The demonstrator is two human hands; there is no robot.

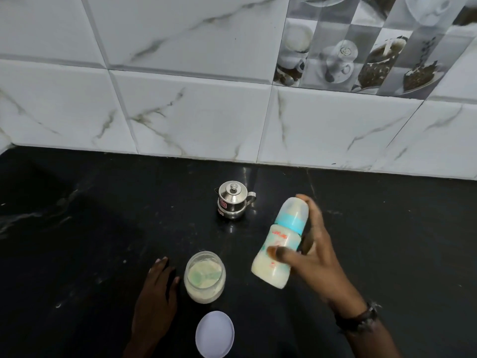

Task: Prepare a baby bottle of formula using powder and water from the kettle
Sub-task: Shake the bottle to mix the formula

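1. Nearest the camera, a round white lid (215, 334) is seen lying flat on the black tabletop (77, 241), just in front of the powder jar.
2. An open clear jar (205, 277) is noted standing upright behind the lid; pale powder is seen inside, along with a greenish scoop (204, 276) lying in the powder.
3. The left hand (157, 301) is laid palm down on the tabletop just beside the jar, on its left; the fingers are loosely extended and nothing is held. Contact with the jar cannot be confirmed.
4. The baby bottle (280, 244) is held off the tabletop in the right hand (313, 257), to the right of the jar. The grip is closed around the bottle: the thumb is pressed across the lower body and a finger is laid over the clear cap at the top.
5. The bottle is tilted, cap end away from the camera and base toward it. A light blue collar is seen below the cap, and a milky white liquid fills the body. The bottle and hand are slightly blurred.
6. A dark band (358, 319) is worn at the right wrist.
7. A small steel kettle (233, 200) with a knobbed lid in place is recorded standing upright farther back on the tabletop, well apart from the jar and near the bottle's cap end.
8. A marbled white tile wall (180, 99) is seen behind the tabletop, with a printed decorative tile (361, 42) at upper right.
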